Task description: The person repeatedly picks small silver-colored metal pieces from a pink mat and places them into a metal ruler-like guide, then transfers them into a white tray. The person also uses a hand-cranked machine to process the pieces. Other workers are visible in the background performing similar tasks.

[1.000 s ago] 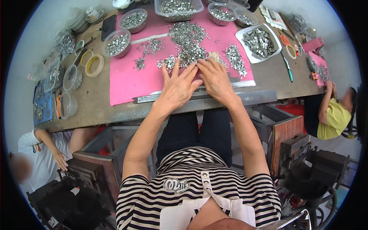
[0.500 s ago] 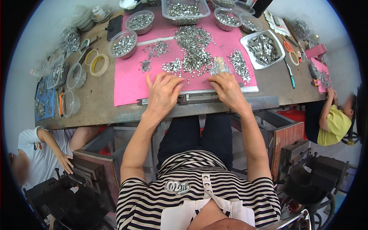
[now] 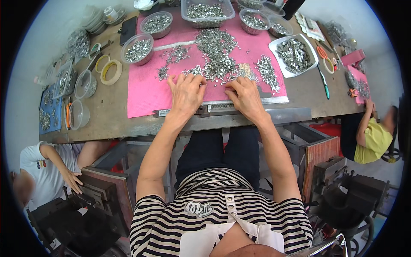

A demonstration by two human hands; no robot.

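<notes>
Over the near part of a pink ribbed mat, my left hand reaches in with bent fingers and thumb drawn together at the small metal pieces. Opposite it, my right hand pinches thumb and forefinger near the front of the main heap. Anything in either hand's fingertips is too small or hidden to make out. Below both hands, along the table's front edge, lies a long metal fixture with a toothed-looking row, partly covered by the hands. Another patch of small silver pieces lies right of my right hand.
Clear tubs and a square bin of metal pieces stand behind. A white dish holds more parts at right, beside a green-handled tool. Tape rolls lie left. Two other people sit at either side.
My left hand has shifted slightly forward and right, over the near edge of the pieces. My right hand has moved a little left, so a narrower gap separates the two.
</notes>
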